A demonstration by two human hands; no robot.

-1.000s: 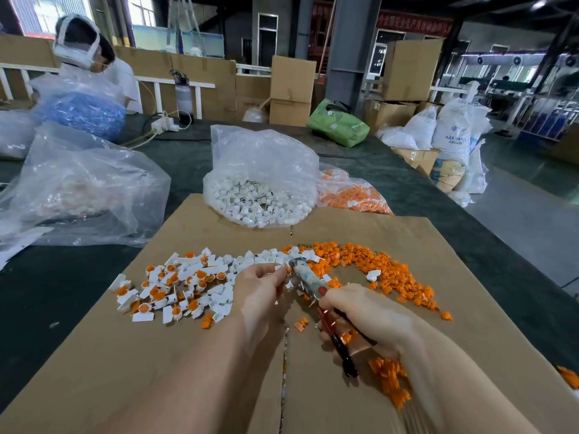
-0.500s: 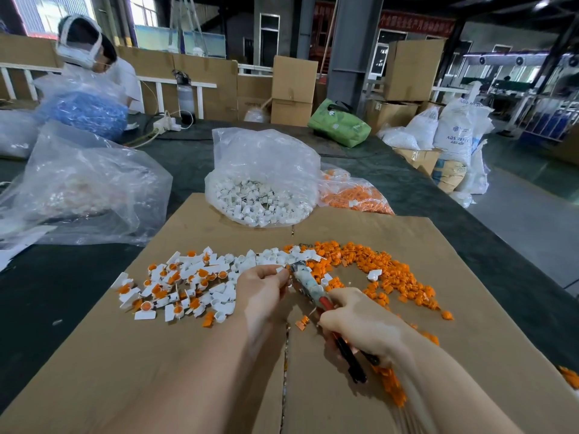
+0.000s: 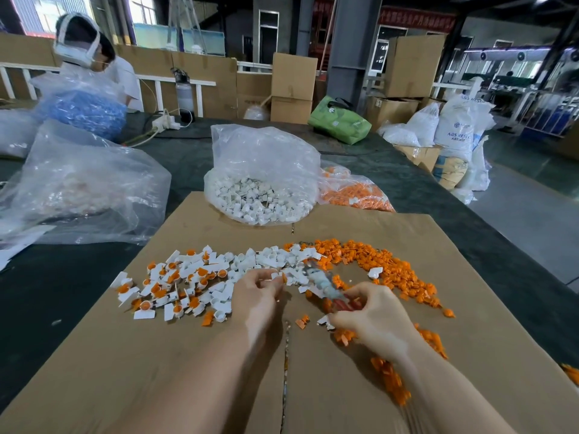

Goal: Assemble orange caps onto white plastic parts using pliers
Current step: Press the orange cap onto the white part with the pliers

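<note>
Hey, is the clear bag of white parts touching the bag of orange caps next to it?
Touching. In the head view, the bag of white parts presses against the bag of orange caps, with no gap between their plastic at the seam.

I could read "ABS RESIN" and a second, cut-off "ABS" line printed in dark letters on the white sack (image 3: 458, 130) standing on the floor to my right. The red banner (image 3: 416, 18) high on the far wall carried characters too small to make out.
</note>
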